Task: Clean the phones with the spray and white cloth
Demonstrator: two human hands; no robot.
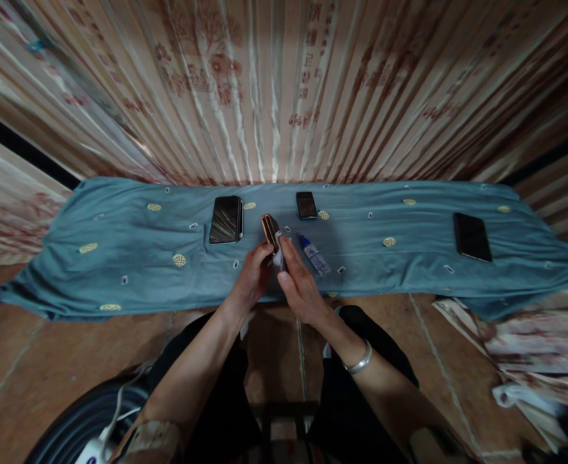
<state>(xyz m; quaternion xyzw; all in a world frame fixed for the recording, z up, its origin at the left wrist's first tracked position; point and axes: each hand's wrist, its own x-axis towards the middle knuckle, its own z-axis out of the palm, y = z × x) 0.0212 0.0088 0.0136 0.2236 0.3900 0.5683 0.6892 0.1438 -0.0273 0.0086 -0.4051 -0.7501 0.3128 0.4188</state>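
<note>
While a pleated curtain [274, 96] hangs beyond a blue-draped worktop [356, 258], a person's left hand [255, 269] and right hand [302, 283] meet over its near side. A black tablet [473, 237] lies well to their right; a glossy tablet [225, 220] rests beyond the left. Just right of both is a blue-capped bottle [315, 255]. The left grips a gold-edged smartphone [269, 231]; the right, fingers straight, holds a white cloth [278, 260] against it.

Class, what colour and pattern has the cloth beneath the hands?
The cloth is teal with yellow ovals and small white-edged rectangles, shown in the head view.
</note>
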